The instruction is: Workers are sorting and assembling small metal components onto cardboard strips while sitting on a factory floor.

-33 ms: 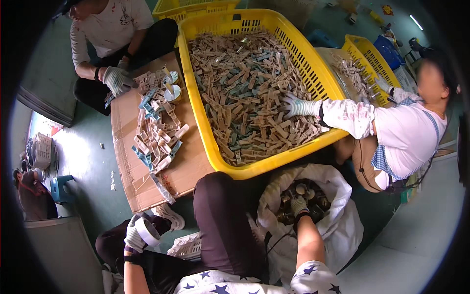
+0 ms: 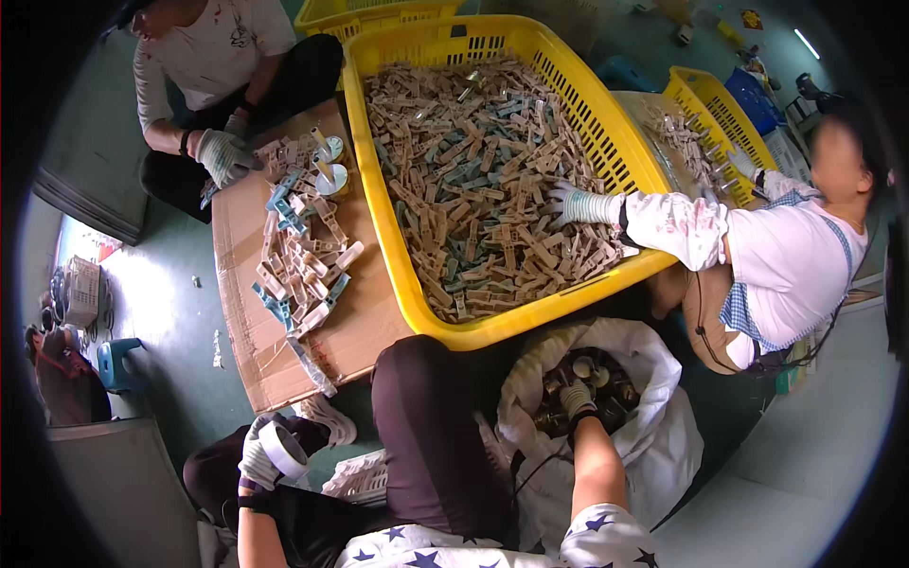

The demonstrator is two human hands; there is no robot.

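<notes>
One tape roll (image 2: 293, 454) slants upper-left to lower-right, gripped by curled left hand (image 2: 255, 458); right hand (image 2: 576, 399) in sack (image 2: 653, 431), grip unclear.

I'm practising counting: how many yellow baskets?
3: a big basket in the middle, a far basket at the top, a smaller basket at upper right. More may be hidden.

Crate (image 2: 456, 337): yellow plastic, smooth, soft sheen on rim. Clips (image 2: 473, 175) in it: plastic by the look, mostly matt. Board (image 2: 260, 350): brown cardboard, matt, creased. Left glove (image 2: 257, 456), right glove (image 2: 576, 398): knit cloth, dull. Roll (image 2: 295, 464): smooth, slightly glossy. Sack (image 2: 653, 473): white, crinkled, plastic-looking. Pieces (image 2: 617, 393) inside: shiny; metal or glass, can't tell. Floor (image 2: 166, 303): smooth, glaring.
</notes>
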